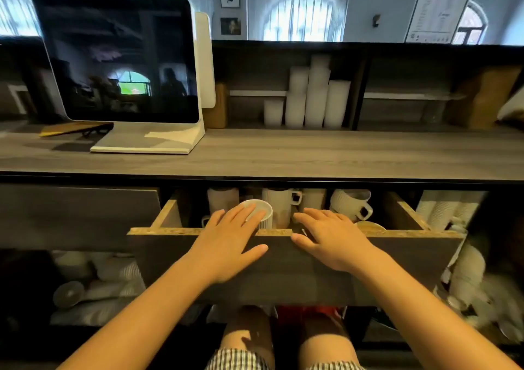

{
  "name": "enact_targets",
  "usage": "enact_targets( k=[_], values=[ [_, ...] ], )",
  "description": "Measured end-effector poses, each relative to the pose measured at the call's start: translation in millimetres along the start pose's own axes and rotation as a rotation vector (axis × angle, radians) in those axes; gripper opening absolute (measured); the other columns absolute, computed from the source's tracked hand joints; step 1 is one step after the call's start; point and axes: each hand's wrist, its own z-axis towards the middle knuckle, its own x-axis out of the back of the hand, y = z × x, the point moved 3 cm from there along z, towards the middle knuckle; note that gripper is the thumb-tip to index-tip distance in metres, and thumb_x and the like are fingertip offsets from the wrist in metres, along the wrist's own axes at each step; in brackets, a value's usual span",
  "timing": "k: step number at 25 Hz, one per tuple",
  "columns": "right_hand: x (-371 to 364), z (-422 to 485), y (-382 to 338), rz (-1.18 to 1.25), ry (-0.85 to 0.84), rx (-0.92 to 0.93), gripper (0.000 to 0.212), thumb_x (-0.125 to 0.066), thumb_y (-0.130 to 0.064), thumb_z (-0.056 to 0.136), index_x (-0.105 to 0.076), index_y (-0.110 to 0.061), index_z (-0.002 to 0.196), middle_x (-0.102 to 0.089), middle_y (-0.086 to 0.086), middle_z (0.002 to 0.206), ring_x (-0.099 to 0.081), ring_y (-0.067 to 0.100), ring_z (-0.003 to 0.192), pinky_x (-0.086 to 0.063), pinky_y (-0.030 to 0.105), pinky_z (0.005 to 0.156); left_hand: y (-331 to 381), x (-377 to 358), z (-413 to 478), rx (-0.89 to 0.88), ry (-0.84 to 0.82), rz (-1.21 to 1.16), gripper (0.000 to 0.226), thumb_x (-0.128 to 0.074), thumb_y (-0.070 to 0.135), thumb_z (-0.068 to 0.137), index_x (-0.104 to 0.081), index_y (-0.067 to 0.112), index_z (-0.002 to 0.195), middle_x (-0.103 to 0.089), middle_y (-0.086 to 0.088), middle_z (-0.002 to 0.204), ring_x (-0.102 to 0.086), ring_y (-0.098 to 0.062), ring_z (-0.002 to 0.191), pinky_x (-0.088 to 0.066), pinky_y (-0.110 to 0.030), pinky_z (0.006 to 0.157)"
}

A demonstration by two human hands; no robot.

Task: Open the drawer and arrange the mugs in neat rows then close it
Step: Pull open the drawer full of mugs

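A dark wooden drawer (397, 253) under the counter stands pulled partly out. Inside it are several white and cream mugs: an upside-down ribbed mug (262, 209), a tall mug with a handle (279, 202), and a ribbed mug tilted on its side (350, 202). My left hand (226, 242) lies flat over the drawer's front edge, fingers spread, fingertips touching the upside-down mug. My right hand (331, 236) also rests on the front edge with its fingers reaching into the drawer. Neither hand holds anything.
A grey wooden counter (312, 154) runs above the drawer, with a screen on a white stand (122, 63) at the left. Stacked white cups (309, 100) stand on a shelf behind. More cup stacks (448, 208) sit right of the drawer, dishes (93, 284) lower left.
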Motion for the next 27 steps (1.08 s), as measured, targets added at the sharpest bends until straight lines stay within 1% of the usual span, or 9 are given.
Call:
enact_targets(
  k=[2, 4, 8, 10, 12, 16, 19, 24, 27],
  values=[
    [-10, 1, 1, 0.014, -0.012, -0.003, 0.051, -0.030, -0.052, 0.095, -0.033, -0.027, 0.139, -0.044, 0.001, 0.143, -0.041, 0.023, 0.129, -0.033, 0.040, 0.104, -3, -10, -2, 0.023, -0.034, 0.005, 0.066, -0.029, 0.054, 0.094, 0.000, 0.031, 0.149, -0.004, 0.005, 0.160, -0.003, -0.014, 0.146, -0.002, -0.038, 0.117],
    [-21, -1, 1, -0.024, 0.006, -0.007, 0.049, -0.028, -0.052, 0.095, -0.033, -0.029, 0.138, -0.050, 0.000, 0.136, -0.046, 0.022, 0.123, -0.034, 0.038, 0.100, -5, -21, -5, 0.047, -0.026, 0.024, 0.065, -0.028, 0.055, 0.094, 0.000, 0.033, 0.148, -0.008, 0.007, 0.159, -0.008, -0.014, 0.145, -0.002, -0.039, 0.117],
    [-24, 0, 2, -0.041, 0.076, -0.039, 0.045, -0.028, -0.051, 0.095, -0.038, -0.028, 0.133, -0.055, 0.000, 0.129, -0.048, 0.021, 0.118, -0.034, 0.036, 0.097, -2, -26, -4, 0.070, 0.073, 0.011, 0.063, -0.025, 0.058, 0.092, -0.009, 0.033, 0.148, -0.026, 0.007, 0.153, -0.024, -0.014, 0.139, -0.009, -0.039, 0.117],
    [-26, -1, 2, -0.047, 0.081, -0.044, 0.044, -0.028, -0.050, 0.095, -0.041, -0.027, 0.131, -0.056, 0.001, 0.127, -0.049, 0.022, 0.117, -0.035, 0.036, 0.095, -2, -28, -6, 0.074, 0.112, 0.015, 0.065, -0.015, 0.062, 0.088, -0.015, 0.033, 0.147, -0.035, 0.008, 0.148, -0.031, -0.015, 0.135, -0.015, -0.037, 0.115],
    [-25, -1, 2, -0.035, 0.085, -0.041, 0.043, -0.028, -0.048, 0.096, -0.042, -0.026, 0.130, -0.057, 0.001, 0.126, -0.049, 0.022, 0.117, -0.036, 0.035, 0.094, -1, -28, -7, 0.077, 0.139, -0.013, 0.073, -0.005, 0.063, 0.081, -0.020, 0.033, 0.146, -0.040, 0.007, 0.145, -0.035, -0.015, 0.133, -0.018, -0.036, 0.112],
    [-25, -12, -1, -0.025, 0.079, -0.038, 0.043, -0.029, -0.048, 0.096, -0.042, -0.027, 0.131, -0.057, 0.000, 0.126, -0.050, 0.021, 0.118, -0.036, 0.035, 0.096, 4, -26, -18, 0.092, 0.144, -0.033, 0.080, 0.003, 0.063, 0.074, -0.020, 0.035, 0.145, -0.038, 0.010, 0.145, -0.032, -0.012, 0.134, -0.017, -0.034, 0.112],
    [-27, -25, -4, -0.033, 0.110, -0.031, 0.042, -0.029, -0.048, 0.096, -0.043, -0.028, 0.130, -0.058, -0.001, 0.125, -0.050, 0.021, 0.117, -0.036, 0.035, 0.096, 9, -25, -29, 0.096, 0.137, -0.024, 0.080, 0.004, 0.063, 0.074, -0.021, 0.035, 0.145, -0.038, 0.009, 0.146, -0.031, -0.013, 0.135, -0.017, -0.034, 0.112],
    [-26, -43, -10, -0.038, 0.096, -0.032, 0.042, -0.029, -0.049, 0.096, -0.045, -0.028, 0.128, -0.059, -0.001, 0.125, -0.051, 0.022, 0.116, -0.037, 0.037, 0.096, 17, -21, -49, 0.095, 0.114, -0.049, 0.082, 0.003, 0.064, 0.074, -0.021, 0.034, 0.146, -0.036, 0.007, 0.148, -0.029, -0.014, 0.137, -0.016, -0.035, 0.113],
    [-26, -59, -14, -0.036, 0.092, -0.029, 0.041, -0.028, -0.049, 0.096, -0.046, -0.028, 0.126, -0.059, -0.003, 0.124, -0.050, 0.021, 0.116, -0.036, 0.037, 0.097, 22, -22, -65, 0.101, 0.090, -0.057, 0.081, 0.004, 0.065, 0.074, -0.018, 0.036, 0.146, -0.032, 0.009, 0.150, -0.025, -0.013, 0.139, -0.013, -0.035, 0.114]
  ],
)
